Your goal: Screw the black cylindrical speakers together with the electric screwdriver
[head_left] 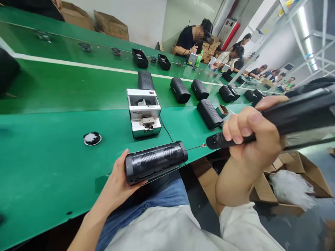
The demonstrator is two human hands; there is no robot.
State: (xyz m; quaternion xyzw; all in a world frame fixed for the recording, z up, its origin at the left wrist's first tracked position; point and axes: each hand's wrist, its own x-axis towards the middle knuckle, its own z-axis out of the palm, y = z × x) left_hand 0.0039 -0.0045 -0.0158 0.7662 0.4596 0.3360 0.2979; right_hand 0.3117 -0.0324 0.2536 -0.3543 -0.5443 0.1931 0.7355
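My left hand [119, 183] is closed around the left end of a black cylindrical speaker [157, 157] with mesh grilles, held on its side at the table's front edge. In my right hand [258, 130] is a black electric screwdriver [300, 109], gripped with wrapped fingers. Its long thin bit points left and reaches the speaker's right end; whether the tip touches cannot be made out. Behind the speaker stands a silver screw feeder [144, 113]. A round speaker driver [92, 138] with a white face lies on the green table [52, 167] to the left.
Several black speaker housings [180, 90] stand across the table, one [209, 114] close to my right hand. Open housings [140, 58] and small drivers lie farther back. A carton [298, 195] with clear plastic bags sits low at right. A person [192, 40] works across the table.
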